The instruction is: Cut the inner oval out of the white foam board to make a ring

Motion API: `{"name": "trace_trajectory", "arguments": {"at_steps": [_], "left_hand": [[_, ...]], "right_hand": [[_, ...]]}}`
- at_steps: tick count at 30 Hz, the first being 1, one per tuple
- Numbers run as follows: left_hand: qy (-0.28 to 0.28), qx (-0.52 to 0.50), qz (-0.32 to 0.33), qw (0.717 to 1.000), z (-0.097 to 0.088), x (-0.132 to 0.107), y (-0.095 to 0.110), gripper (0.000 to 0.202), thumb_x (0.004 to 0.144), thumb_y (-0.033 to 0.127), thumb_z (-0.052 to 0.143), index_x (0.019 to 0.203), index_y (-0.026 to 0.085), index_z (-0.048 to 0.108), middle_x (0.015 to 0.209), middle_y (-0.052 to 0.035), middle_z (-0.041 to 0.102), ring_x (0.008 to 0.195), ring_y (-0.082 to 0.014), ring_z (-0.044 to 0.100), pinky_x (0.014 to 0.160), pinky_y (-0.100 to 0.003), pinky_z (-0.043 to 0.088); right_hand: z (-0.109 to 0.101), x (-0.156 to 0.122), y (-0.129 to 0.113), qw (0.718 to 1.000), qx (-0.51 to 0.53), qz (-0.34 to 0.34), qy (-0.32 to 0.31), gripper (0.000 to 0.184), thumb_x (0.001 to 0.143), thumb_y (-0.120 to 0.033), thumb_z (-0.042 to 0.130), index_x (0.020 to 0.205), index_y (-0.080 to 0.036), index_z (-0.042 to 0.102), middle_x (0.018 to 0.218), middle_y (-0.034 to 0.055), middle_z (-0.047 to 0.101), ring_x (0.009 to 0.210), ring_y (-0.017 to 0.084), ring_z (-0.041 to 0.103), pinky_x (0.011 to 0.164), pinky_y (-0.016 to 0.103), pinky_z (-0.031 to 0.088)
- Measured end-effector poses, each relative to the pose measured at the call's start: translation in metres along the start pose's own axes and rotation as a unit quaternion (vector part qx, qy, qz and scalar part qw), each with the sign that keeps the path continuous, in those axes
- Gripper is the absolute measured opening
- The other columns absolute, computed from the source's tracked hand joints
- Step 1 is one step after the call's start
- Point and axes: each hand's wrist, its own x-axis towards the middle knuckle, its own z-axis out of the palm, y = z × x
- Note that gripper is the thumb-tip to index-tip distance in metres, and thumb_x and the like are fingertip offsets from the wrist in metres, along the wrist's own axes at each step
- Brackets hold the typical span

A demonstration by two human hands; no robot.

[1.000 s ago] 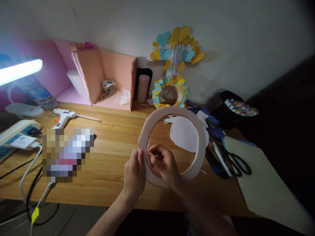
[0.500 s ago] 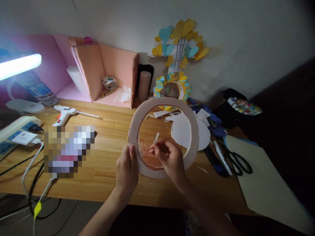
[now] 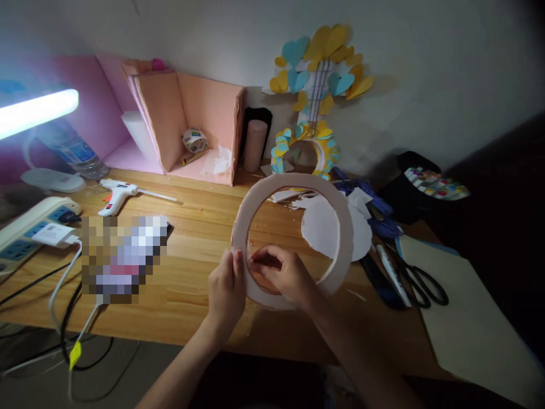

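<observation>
I hold a large pale pink foam ring (image 3: 293, 182) tilted above the wooden desk (image 3: 200, 227). My left hand (image 3: 225, 292) grips the ring's near left edge, thumb on its face. My right hand (image 3: 283, 275) reaches through the ring's opening, its fingers pinched against the inner rim close to my left thumb. What the pinch holds, if anything, I cannot make out. A white paper disc (image 3: 321, 227) lies on the desk behind the ring.
A glue gun (image 3: 114, 196) and a power strip (image 3: 29, 224) lie at the left, with cables hanging over the edge. Pink foam boxes (image 3: 204, 125) and a paper-heart decoration (image 3: 315, 91) stand at the wall. Scissors (image 3: 419, 281), pens and beige card (image 3: 468, 335) lie right.
My right hand lifted a small pale strip off the inner rim, then came back down to pinch at the rim. The ring shifted a little in my left hand.
</observation>
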Motion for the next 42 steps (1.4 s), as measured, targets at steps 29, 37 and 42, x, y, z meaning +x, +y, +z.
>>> {"name": "trace_trajectory", "arguments": {"at_steps": [29,37,42], "left_hand": [[0.000,-0.107,-0.055,0.993,-0.013,0.011,-0.010,0.034,0.093,0.040,0.041,0.065,0.020,0.045,0.057,0.0047,0.044,0.052,-0.0109,0.040,0.051,-0.023,0.031],[-0.046,-0.277,-0.212,0.936,-0.020,0.011,-0.016,0.042,0.083,0.053,0.053,0.088,0.013,0.064,0.065,-0.0037,0.066,0.061,-0.0166,0.061,0.056,-0.025,0.044],[-0.069,-0.361,-0.260,0.893,-0.016,0.011,-0.020,0.040,0.078,0.055,0.058,0.075,0.014,0.060,0.060,-0.0002,0.060,0.054,-0.0127,0.055,0.053,-0.023,0.042]], "right_hand": [[-0.058,0.007,0.021,0.929,-0.209,-0.123,0.280,0.017,0.085,-0.025,0.055,0.101,-0.020,0.056,0.095,0.0064,0.065,0.082,0.017,0.065,0.075,0.034,0.054],[-0.085,-0.014,0.031,0.808,-0.422,-0.173,0.374,0.040,0.083,-0.028,0.057,0.121,-0.017,0.052,0.128,0.0183,0.052,0.124,0.030,0.044,0.102,0.055,0.036],[-0.105,-0.039,0.051,0.906,-0.198,0.010,0.375,0.055,0.077,-0.056,0.057,0.116,-0.016,0.055,0.105,0.0179,0.065,0.085,0.028,0.064,0.065,0.041,0.053]]}}
